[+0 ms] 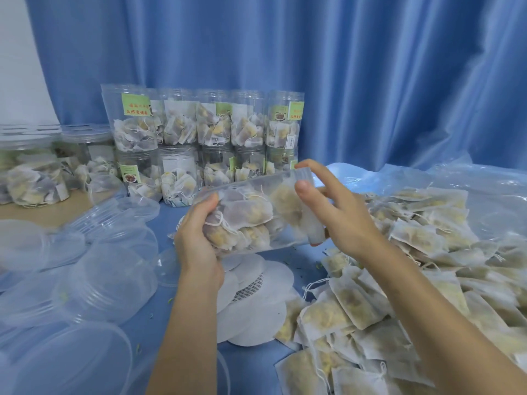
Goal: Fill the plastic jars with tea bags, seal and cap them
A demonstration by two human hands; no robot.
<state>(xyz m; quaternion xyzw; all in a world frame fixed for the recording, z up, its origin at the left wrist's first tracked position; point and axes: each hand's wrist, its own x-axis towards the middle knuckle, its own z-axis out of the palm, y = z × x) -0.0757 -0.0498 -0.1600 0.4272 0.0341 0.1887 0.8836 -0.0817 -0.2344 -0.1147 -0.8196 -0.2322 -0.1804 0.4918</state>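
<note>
Left hand point(196, 238) grips jar point(256, 212); axis near-horizontal, mouth up-right.

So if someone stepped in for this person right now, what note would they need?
Left hand grips the base of a tilted jar packed with tea bags. Right hand is at its open mouth, fingers spread.
Done: filled jars stacked at the back.
Left: seal this jar with a white disc, then cap it with a clear lid. Loose tea bags lie piled on the right.
</note>
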